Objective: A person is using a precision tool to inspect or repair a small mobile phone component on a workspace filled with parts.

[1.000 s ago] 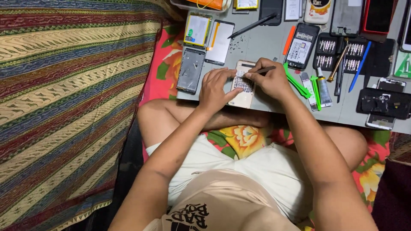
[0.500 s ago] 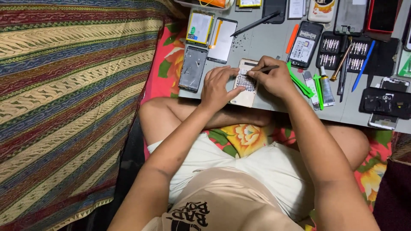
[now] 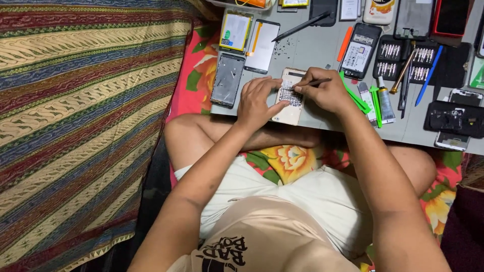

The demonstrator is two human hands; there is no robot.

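A pale phone back cover [image 3: 289, 112] lies at the near edge of a low grey table [image 3: 322, 55]. A small dark grid-like part [image 3: 290, 95] rests on it. My left hand [image 3: 258, 102] lies flat on the cover's left side, with its fingers touching that part. My right hand [image 3: 325, 90] pinches a thin dark tool [image 3: 316, 82], whose tip points left at the grid part. My crossed bare legs sit under the table edge.
Around the cover lie a phone frame [image 3: 227, 80], a screen panel [image 3: 262, 46], a battery [image 3: 235, 30], an opened phone [image 3: 359, 50], a screwdriver-bit case [image 3: 403, 60], green plastic pry tools [image 3: 358, 98], a glue tube [image 3: 385, 103] and another opened phone [image 3: 456, 121]. Striped cloth covers the left.
The view has shifted slightly. Both hands stay on the cover, with the tool tip making small moves over the grid part.
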